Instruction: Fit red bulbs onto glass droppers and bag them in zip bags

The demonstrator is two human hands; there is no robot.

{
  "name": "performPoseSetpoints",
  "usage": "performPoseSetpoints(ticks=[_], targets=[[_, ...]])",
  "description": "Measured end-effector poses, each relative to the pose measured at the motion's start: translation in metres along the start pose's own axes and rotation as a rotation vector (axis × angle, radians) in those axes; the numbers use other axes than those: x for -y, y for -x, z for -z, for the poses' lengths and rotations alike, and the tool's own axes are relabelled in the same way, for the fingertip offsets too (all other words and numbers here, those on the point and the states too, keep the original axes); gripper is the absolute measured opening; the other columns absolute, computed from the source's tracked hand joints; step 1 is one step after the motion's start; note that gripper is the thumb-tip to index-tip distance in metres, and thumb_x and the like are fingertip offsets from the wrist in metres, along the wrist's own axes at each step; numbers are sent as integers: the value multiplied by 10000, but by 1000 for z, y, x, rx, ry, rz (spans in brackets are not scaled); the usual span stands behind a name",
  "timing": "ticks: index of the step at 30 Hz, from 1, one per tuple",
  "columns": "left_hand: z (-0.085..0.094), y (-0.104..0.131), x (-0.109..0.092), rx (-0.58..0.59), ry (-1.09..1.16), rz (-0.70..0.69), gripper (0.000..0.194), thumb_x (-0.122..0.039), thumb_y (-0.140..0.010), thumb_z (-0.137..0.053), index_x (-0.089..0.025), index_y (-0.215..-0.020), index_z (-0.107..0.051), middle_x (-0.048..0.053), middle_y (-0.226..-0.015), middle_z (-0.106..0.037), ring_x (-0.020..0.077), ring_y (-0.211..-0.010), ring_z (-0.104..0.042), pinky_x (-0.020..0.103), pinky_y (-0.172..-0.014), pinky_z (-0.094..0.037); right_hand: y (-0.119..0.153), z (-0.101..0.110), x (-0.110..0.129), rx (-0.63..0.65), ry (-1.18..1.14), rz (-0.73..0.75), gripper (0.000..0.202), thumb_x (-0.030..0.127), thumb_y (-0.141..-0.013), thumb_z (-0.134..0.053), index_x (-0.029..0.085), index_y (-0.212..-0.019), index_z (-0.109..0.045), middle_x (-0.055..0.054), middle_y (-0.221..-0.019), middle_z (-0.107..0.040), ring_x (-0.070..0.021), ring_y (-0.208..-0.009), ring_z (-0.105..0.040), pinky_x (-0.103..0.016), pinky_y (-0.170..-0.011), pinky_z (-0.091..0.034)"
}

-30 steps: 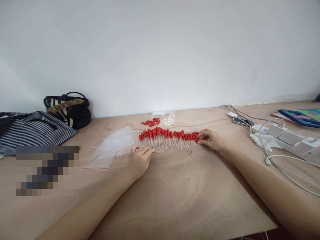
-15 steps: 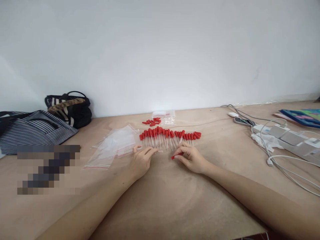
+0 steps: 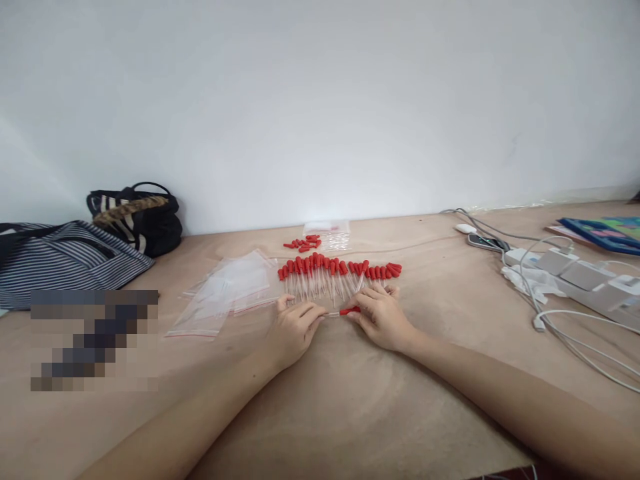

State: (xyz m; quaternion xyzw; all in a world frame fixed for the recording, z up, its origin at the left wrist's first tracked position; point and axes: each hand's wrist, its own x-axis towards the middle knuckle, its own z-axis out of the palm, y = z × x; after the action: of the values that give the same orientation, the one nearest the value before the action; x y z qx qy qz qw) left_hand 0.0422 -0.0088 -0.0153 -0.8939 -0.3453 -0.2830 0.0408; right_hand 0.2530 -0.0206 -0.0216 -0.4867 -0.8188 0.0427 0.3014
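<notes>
My left hand (image 3: 299,330) is closed on a thin clear dropper tube (image 3: 332,314), whose end sticks out to the right from the fingertips. My right hand (image 3: 383,315) pinches a red rubber bulb (image 3: 349,311). The bulb's open end meets or nearly meets the tube's end; I cannot tell whether the tube is inside it. Just beyond both hands lies a row of droppers (image 3: 320,270), clear tubes with red bulbs pointing away from me. Loose red bulbs (image 3: 303,244) lie farther back, beside a clear bag (image 3: 327,228) and several bare tubes (image 3: 338,241).
Clear zip bags (image 3: 220,287) are spread left of the droppers. A striped bag (image 3: 75,260) and a black bag (image 3: 145,217) stand at the far left. On the right lie a power strip (image 3: 590,287) with chargers, white cables (image 3: 590,340), a dark device (image 3: 483,242) and a blue folder (image 3: 600,233).
My left hand has moved right with the tube, and my right hand has turned the red bulb to line up with it. The gap between tube and bulb has closed.
</notes>
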Motion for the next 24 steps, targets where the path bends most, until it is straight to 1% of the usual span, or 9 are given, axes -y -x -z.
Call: performPoseSetpoints(ticks=[4, 8, 14, 17, 20, 24], targets=[[-1, 0, 0, -9, 9, -4, 212, -183, -886, -367, -208, -857, -575, -4, -801, -678, 138, -694, -600, 365, -828, -213, 0, -1, 1, 17, -58, -7, 74, 251, -793, -537, 230, -825, -601, -7, -788, -635, -188, -815, -496, -365, -749, -223], [-1, 0, 2, -15, 8, -14, 212, -177, -888, -369, -204, -859, -577, -5, -801, -677, 133, -691, -598, 362, -827, -211, 0, -1, 1, 37, -113, -19, 84, 242, -803, -520, 218, -825, -598, -18, -786, -641, -190, -823, -503, -378, -765, -223], [-3, 0, 3, -46, 34, -39, 197, -197, -886, -400, -200, -831, -589, -24, -770, -673, 118, -662, -597, 351, -824, -216, -1, -1, 2, 95, -159, 5, 154, 266, -820, -511, 257, -932, -617, -10, -838, -662, -183, -833, -496, -384, -773, -223], [-3, 0, 3, -57, 44, -59, 192, -215, -883, -421, -199, -810, -597, -31, -737, -672, 112, -639, -597, 349, -832, -218, -2, -2, 3, 114, -186, -9, 128, 288, -814, -526, 267, -862, -642, -6, -818, -669, -188, -828, -496, -390, -771, -224], [-4, 0, 3, -81, 41, -79, 191, -212, -879, -431, -201, -812, -609, -30, -718, -668, 108, -615, -592, 351, -834, -224, -3, -2, 5, 111, -230, -51, 103, 278, -800, -548, 255, -797, -649, 5, -775, -669, -180, -816, -498, -390, -776, -227], [-7, 1, 3, -107, 38, -107, 187, -202, -875, -437, -210, -835, -620, -36, -679, -650, 93, -578, -571, 353, -837, -223, -3, -3, 5, 100, -265, -63, 72, 262, -782, -576, 246, -777, -646, 15, -747, -659, -168, -805, -502, -384, -789, -233]])
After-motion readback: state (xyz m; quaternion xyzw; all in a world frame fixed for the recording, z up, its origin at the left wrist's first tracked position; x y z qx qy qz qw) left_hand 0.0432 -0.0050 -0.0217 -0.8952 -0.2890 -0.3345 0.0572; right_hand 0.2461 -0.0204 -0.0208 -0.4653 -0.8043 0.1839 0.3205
